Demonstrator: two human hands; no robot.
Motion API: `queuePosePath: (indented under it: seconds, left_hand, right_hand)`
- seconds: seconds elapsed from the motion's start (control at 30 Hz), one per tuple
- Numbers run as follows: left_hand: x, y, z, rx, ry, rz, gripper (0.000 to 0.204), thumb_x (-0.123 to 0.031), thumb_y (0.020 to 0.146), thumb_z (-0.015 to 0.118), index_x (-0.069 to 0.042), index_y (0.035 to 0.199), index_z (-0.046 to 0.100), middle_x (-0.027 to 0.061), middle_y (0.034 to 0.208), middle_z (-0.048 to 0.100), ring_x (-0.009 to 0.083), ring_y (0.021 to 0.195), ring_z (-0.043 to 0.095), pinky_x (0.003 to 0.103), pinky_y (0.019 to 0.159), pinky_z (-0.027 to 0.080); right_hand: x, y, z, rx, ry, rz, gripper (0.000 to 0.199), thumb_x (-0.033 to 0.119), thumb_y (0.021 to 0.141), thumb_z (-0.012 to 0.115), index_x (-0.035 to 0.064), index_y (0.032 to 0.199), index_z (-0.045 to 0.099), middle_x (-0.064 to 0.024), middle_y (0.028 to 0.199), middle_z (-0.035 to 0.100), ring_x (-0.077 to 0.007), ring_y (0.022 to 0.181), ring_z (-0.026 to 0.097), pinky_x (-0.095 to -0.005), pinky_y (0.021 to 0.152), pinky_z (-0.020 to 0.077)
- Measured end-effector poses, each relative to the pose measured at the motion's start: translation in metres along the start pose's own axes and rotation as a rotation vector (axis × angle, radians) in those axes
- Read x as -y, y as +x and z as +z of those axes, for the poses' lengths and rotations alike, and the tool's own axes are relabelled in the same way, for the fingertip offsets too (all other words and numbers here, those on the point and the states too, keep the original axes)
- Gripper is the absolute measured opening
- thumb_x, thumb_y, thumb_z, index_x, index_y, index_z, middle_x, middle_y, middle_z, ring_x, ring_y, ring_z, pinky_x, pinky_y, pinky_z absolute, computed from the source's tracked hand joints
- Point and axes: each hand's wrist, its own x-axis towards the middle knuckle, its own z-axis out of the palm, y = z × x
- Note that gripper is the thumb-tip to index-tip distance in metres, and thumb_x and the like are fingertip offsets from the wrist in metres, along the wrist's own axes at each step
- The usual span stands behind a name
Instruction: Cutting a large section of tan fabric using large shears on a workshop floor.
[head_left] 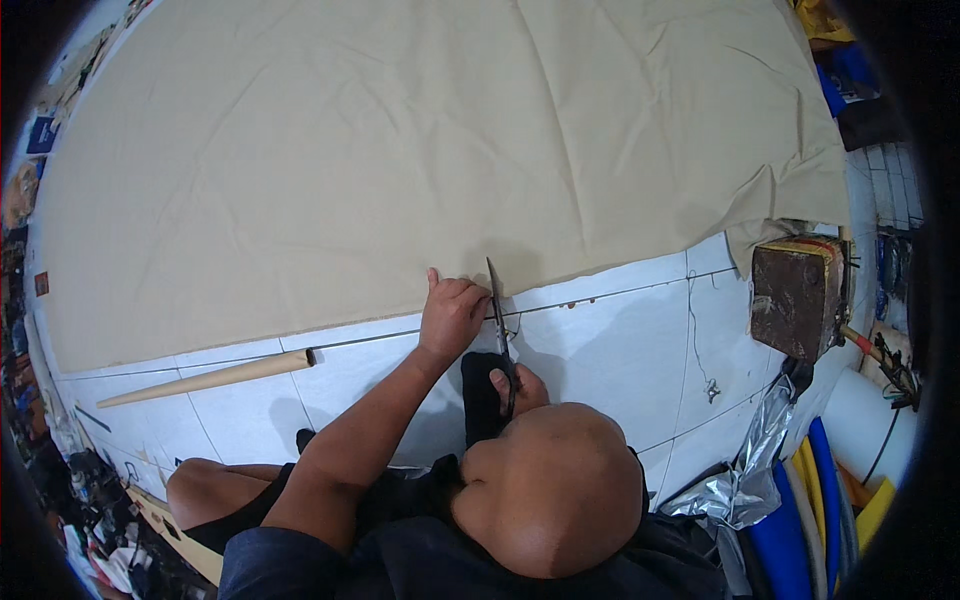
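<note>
A large beige cloth (380,180) lies spread over the white tiled floor, with shallow creases in it. My left hand (455,312) rests at its near edge, thumb and forefinger pinched together on the cloth and one finger sticking up. My right hand (528,386), partly hidden behind my bent knee, grips the dark handles of a pair of scissors (498,312). Their long blades point away from me, just right of my left fingertips, and the tip reaches over the cloth's edge. My foot in a black sock (482,385) is close beside the scissors.
A tan rolled tube (215,377) lies on the tiles at left. A worn brown block (795,298) stands at right by the cloth's corner. Below it are crumpled silver foil (750,480) and blue and yellow rolls (790,530). A small metal piece (712,390) lies on the floor.
</note>
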Motion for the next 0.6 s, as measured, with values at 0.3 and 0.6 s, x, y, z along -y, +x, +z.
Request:
queuePosePath:
  seconds: [0.3,0.6]
  left_hand:
    - [-0.002,0.0,-0.007,-0.033,-0.091,0.035,0.006,-0.009,0.078,0.064,-0.01,0.084,0.065,0.0041,0.081,0.06,0.0253,0.084,0.058,0.061,0.101,0.025]
    - [0.001,0.002,-0.008,-0.02,-0.11,0.039,0.006,-0.009,0.078,0.063,-0.009,0.085,0.065,0.0053,0.08,0.061,0.0265,0.082,0.059,0.059,0.103,0.025]
  right_hand:
    - [-0.002,0.041,0.013,-0.058,0.048,-0.207,0.037,0.04,0.09,0.057,0.0055,0.078,0.051,0.0005,0.055,0.046,-0.0101,0.048,0.044,-0.0264,0.046,0.0351]
    - [0.008,0.042,0.012,-0.101,0.022,-0.264,0.038,0.037,0.091,0.058,0.0051,0.072,0.051,0.0003,0.052,0.046,-0.0109,0.045,0.045,-0.0273,0.044,0.0355]
